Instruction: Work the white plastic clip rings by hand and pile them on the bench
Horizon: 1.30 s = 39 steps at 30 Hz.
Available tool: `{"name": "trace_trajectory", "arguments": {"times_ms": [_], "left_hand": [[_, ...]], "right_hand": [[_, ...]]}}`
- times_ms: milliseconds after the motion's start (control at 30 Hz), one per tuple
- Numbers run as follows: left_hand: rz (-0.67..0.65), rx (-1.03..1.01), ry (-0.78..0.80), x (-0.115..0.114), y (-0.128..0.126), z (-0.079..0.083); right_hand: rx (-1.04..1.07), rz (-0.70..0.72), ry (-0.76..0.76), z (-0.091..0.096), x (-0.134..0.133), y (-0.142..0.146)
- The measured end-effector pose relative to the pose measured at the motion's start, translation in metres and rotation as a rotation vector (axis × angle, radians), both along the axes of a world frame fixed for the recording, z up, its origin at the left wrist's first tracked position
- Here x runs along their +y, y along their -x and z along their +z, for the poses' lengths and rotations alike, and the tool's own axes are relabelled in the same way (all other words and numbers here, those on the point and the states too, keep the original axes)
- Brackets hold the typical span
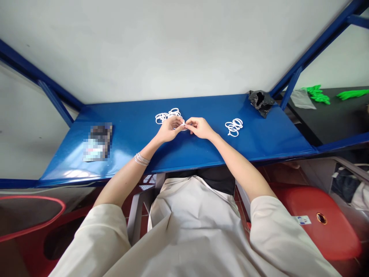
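Note:
My left hand (169, 129) and my right hand (198, 127) meet over the middle of the blue table (129, 115). Between the fingertips of both hands is a white plastic ring (183, 124), mostly hidden by the fingers. Both hands are closed in a pinch on it. Just behind my left hand lies a pile of white rings (174, 112), partly covered by the hand. To the right of my right hand, a smaller group of white rings (234, 127) rests on the table, some with a small knob on the rim.
A black plastic bag (261, 102) sits at the table's back right corner. A blurred-out flat item (98, 142) lies on the left. Blue metal posts (56, 102) flank the table. Green gloves (317, 94) lie on a dark table at right; a red stool (323, 227) stands below.

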<state>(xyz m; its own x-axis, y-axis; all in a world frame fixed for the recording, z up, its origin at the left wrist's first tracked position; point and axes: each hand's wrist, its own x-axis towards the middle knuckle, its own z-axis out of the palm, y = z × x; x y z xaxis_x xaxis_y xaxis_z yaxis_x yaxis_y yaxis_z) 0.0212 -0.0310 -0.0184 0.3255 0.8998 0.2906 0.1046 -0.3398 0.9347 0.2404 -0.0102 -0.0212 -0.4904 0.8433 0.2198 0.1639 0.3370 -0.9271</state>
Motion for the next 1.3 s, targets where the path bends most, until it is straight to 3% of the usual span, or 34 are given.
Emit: {"name": "trace_trajectory", "arguments": {"times_ms": [100,200,400,667,867,1100,1300], "left_hand": [[-0.101,-0.111,0.13,0.001,0.0,0.003],[-0.123,-0.122,0.184,0.001,0.001,0.008],[-0.103,-0.159,0.143,-0.004,-0.003,0.017],[-0.186,-0.171,0.168,-0.009,-0.006,0.021],[-0.141,-0.134,0.141,-0.008,-0.005,0.013],[-0.024,-0.195,0.044,-0.006,-0.007,0.012],[0.131,-0.194,-0.032,0.0,-0.006,0.006]], "right_hand": [[0.112,0.102,0.176,0.004,-0.003,0.003],[0.167,0.164,0.251,0.008,-0.007,0.008],[0.265,0.141,0.284,0.013,-0.015,0.019],[0.307,0.205,0.352,0.02,-0.022,0.022],[0.356,0.217,0.399,0.018,-0.022,0.022],[0.411,0.137,0.394,0.016,-0.014,0.017],[0.322,-0.004,0.26,0.009,-0.007,0.014]]}}
